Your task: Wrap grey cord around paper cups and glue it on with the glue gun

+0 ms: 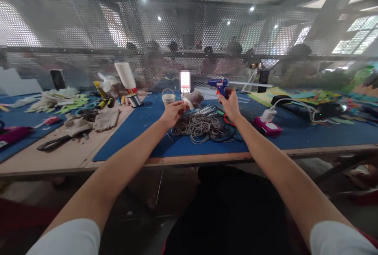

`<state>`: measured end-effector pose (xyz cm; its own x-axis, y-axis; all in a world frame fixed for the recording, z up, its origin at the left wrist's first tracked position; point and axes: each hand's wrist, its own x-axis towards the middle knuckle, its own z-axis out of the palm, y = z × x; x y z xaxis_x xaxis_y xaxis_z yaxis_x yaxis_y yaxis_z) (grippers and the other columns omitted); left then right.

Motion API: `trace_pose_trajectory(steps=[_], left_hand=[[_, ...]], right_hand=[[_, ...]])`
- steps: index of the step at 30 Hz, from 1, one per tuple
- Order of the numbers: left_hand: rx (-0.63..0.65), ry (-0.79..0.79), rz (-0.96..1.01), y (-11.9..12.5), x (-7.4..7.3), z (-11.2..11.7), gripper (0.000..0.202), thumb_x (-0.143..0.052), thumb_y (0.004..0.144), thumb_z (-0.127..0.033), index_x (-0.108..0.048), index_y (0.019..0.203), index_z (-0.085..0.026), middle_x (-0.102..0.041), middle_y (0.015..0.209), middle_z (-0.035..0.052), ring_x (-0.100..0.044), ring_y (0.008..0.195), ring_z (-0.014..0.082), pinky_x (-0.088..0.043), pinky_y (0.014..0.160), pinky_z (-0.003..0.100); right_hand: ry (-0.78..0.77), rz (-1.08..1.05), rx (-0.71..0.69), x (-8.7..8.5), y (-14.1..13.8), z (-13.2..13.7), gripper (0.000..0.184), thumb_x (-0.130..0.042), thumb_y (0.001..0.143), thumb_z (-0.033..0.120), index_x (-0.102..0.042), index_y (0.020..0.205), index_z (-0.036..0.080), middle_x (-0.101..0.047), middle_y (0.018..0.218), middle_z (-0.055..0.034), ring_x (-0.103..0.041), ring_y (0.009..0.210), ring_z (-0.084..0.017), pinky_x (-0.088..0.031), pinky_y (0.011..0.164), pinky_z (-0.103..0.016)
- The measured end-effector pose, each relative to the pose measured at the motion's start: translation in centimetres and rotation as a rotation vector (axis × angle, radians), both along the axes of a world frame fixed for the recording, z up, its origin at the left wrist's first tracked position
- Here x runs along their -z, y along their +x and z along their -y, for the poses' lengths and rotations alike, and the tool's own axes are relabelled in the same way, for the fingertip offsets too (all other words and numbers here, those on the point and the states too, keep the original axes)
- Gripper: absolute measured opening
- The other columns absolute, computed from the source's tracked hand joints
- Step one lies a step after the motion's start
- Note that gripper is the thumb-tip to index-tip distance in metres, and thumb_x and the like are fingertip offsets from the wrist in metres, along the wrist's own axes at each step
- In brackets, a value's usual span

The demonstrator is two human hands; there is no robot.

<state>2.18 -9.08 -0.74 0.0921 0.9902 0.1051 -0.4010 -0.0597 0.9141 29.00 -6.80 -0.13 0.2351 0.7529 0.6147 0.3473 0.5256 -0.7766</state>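
Observation:
My left hand (174, 112) is closed around a small spool wrapped in brown-grey cord (195, 98), held just above the blue mat (132, 137). My right hand (229, 103) grips the orange handle of a blue hot glue gun (217, 84), raised above the table with its nozzle pointing left. A loose pile of grey cord (201, 127) lies on the mat under and between both hands. Several clear glue sticks (206, 109) lie beside the pile.
A white charger on a pink block (267, 125) stands right of the cord. A small clear cup (168, 96), a white cone spool (126, 77), scissors (54, 143), cloth scraps and green cutouts sit left. Coloured paper fills the right. Mesh screen behind, people beyond it.

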Motion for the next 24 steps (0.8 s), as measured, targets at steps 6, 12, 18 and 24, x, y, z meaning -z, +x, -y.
trace_pose_trajectory(steps=[6, 12, 18, 24], left_hand=[[-0.016, -0.001, -0.006, -0.1, -0.1, 0.2, 0.026, -0.094, 0.064, -0.02, -0.074, 0.078, -0.014, -0.075, 0.075, 0.0043, -0.067, 0.069, 0.0113, -0.053, 0.066, 0.022], [-0.056, -0.012, 0.02, -0.4, -0.1, 0.0, 0.024, -0.093, 0.065, -0.016, -0.074, 0.079, -0.013, -0.075, 0.077, 0.006, -0.071, 0.074, 0.0141, -0.053, 0.067, 0.024], [-0.065, -0.033, 0.059, -0.4, -0.2, -0.1, 0.024, -0.093, 0.066, -0.015, -0.073, 0.079, -0.013, -0.074, 0.075, 0.0041, -0.071, 0.074, 0.0137, -0.054, 0.067, 0.023], [-0.024, -0.038, 0.065, -0.4, -0.4, -0.1, 0.022, -0.093, 0.068, -0.016, -0.075, 0.08, -0.013, -0.075, 0.076, 0.005, -0.071, 0.073, 0.0133, -0.055, 0.068, 0.023]], right_hand=[[-0.014, -0.013, 0.034, -1.0, -1.5, 2.3, 0.027, -0.068, 0.084, 0.045, -0.066, 0.094, 0.02, -0.063, 0.074, 0.0004, -0.059, 0.073, -0.018, -0.05, 0.074, -0.033], [-0.054, -0.064, -0.146, -1.4, -2.8, 3.4, 0.026, -0.068, 0.084, 0.043, -0.068, 0.096, 0.019, -0.061, 0.062, 0.0045, -0.058, 0.058, -0.014, -0.049, 0.065, -0.03], [-0.115, 0.0, -0.17, -2.2, -3.5, 4.1, 0.033, -0.07, 0.083, 0.044, -0.076, 0.1, 0.017, -0.06, 0.057, 0.0044, -0.058, 0.057, -0.015, -0.05, 0.066, -0.032], [-0.098, 0.09, -0.223, -3.3, -4.5, 4.2, 0.028, -0.065, 0.087, 0.045, -0.073, 0.09, 0.019, -0.064, 0.057, 0.0018, -0.063, 0.056, -0.017, -0.056, 0.068, -0.033]])
